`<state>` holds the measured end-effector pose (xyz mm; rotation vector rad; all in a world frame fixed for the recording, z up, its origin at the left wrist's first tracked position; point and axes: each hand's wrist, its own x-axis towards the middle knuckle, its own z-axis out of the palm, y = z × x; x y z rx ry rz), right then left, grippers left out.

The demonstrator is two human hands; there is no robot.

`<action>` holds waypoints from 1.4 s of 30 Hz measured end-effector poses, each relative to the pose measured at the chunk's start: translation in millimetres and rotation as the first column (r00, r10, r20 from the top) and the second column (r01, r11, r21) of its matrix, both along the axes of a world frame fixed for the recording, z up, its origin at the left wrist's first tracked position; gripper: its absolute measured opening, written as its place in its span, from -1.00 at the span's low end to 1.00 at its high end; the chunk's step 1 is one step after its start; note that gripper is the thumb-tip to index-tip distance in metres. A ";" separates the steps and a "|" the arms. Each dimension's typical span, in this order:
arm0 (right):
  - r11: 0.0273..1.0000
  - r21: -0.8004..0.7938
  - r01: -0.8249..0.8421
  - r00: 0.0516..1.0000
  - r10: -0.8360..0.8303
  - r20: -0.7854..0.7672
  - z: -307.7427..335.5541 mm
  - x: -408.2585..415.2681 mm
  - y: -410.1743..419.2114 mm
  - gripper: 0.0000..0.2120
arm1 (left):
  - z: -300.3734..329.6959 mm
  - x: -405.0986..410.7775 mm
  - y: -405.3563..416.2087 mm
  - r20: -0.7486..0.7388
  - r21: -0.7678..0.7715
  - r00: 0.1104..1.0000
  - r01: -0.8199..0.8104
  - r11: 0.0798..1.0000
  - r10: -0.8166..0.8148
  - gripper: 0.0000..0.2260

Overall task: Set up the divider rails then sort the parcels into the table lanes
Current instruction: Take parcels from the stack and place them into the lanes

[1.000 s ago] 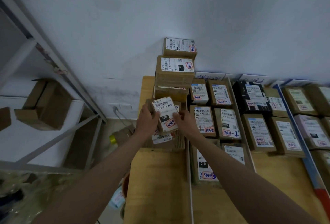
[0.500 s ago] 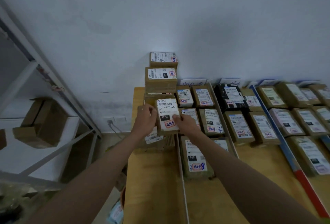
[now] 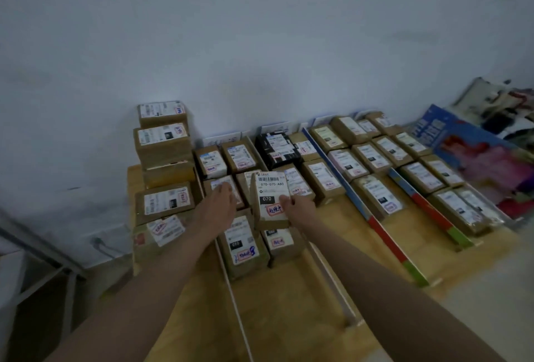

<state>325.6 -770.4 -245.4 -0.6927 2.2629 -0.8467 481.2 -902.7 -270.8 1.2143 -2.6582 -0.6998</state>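
Holding a small brown parcel (image 3: 271,201) upright, the right hand (image 3: 299,209) pinches its right edge, thumb on the white label that reads 070-070-A80 with a black 070 tag and a red stamp. Parcel is lifted above the second lane from the left, label facing the camera. Left hand (image 3: 216,208) is off the parcel, just left of it, fingers straight and loose, fingertips touching a flat parcel (image 3: 224,188) in the same lane; grips nothing.

Directly below the held parcel lie two more labelled parcels, one with 010 tag (image 3: 242,246) and one half hidden (image 3: 281,243). Left of the left hand, a stack of boxes (image 3: 163,145) stands against the wall, with two more boxes in front of it. White rail (image 3: 231,286) runs toward the camera under the left forearm; a second white rail (image 3: 332,278) runs under the right forearm. Right of the grip, a blue-red-green rail (image 3: 375,223) and another coloured rail (image 3: 430,211) split further lanes filled with rows of parcels. Wooden table (image 3: 289,318) bare near the camera. Far right is blurred, colourful clutter, can't tell what.
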 end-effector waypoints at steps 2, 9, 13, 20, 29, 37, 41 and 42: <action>0.999 0.022 0.040 0.999 -0.040 -0.020 0.5 -14.3 26.9 -0.60 | 2.8 -16.4 18.7 0.036 -0.047 0.996 0.080 0.996 -0.078 -0.63; 0.993 0.052 0.107 0.993 -0.105 -0.055 3.7 -61.1 96.4 -0.59 | 6.4 -52.6 75.2 0.126 -0.141 0.982 0.156 0.978 -0.139 -0.54; 0.995 0.046 0.090 0.995 -0.088 -0.057 2.6 -80.9 116.7 -0.61 | 6.6 -58.3 100.7 0.191 -0.156 0.978 0.115 0.981 -0.084 -0.50; 1.000 -0.011 0.008 1.000 -0.008 0.002 -1.4 -117.3 158.2 -0.64 | 4.9 -83.9 156.1 0.211 -0.189 0.977 0.022 0.982 0.019 -0.52; 0.994 0.017 -0.112 0.994 0.112 -0.016 -15.9 -171.6 202.9 -0.62 | -3.6 -132.6 218.9 0.231 -0.201 0.968 -0.055 0.978 0.102 -0.52; 0.961 0.085 -0.263 0.965 0.260 0.047 -45.8 -146.3 198.3 -0.60 | -23.0 -98.3 222.7 0.248 -0.166 0.949 -0.154 0.974 0.192 -0.56; 0.951 0.107 -0.290 0.955 0.281 0.092 -65.1 -126.5 191.3 -0.62 | -33.9 -76.0 225.8 0.254 -0.149 0.940 -0.194 0.970 0.227 -0.61; 0.949 0.112 -0.295 0.953 0.284 0.100 -69.1 -123.5 190.0 -0.62 | -36.8 -72.7 226.6 0.256 -0.145 0.939 -0.197 0.970 0.229 -0.63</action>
